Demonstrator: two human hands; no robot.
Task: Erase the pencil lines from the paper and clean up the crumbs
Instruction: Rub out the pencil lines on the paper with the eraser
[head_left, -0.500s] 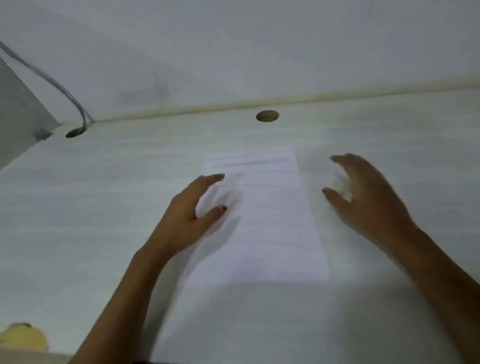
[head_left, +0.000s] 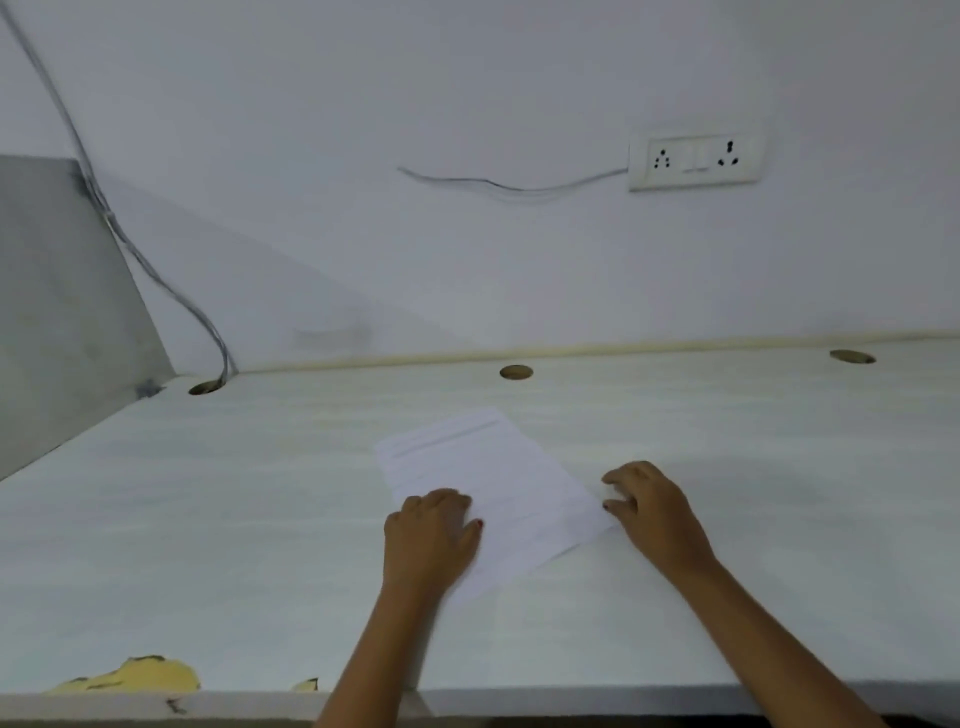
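Note:
A white lined sheet of paper (head_left: 498, 483) lies turned at an angle on the pale desk (head_left: 260, 519). Faint pencil lines show near its far end. My left hand (head_left: 431, 535) rests flat on the paper's near left part, fingers straight. At the sheet's right edge, my right hand (head_left: 654, 512) touches the paper with its fingertips. I cannot tell whether it holds an eraser. No crumbs are visible.
Three cable holes (head_left: 516, 372) sit along the desk's back edge, with a cable (head_left: 171, 291) dropping into the left one. A wall socket (head_left: 693, 158) is high on the wall. A grey panel (head_left: 62, 312) bounds the left side. Chipped laminate (head_left: 140, 675) marks the front edge.
The view has lifted, showing the wall and socket. The paper has rotated, its far end now to the left. Both hands have come down onto the sheet.

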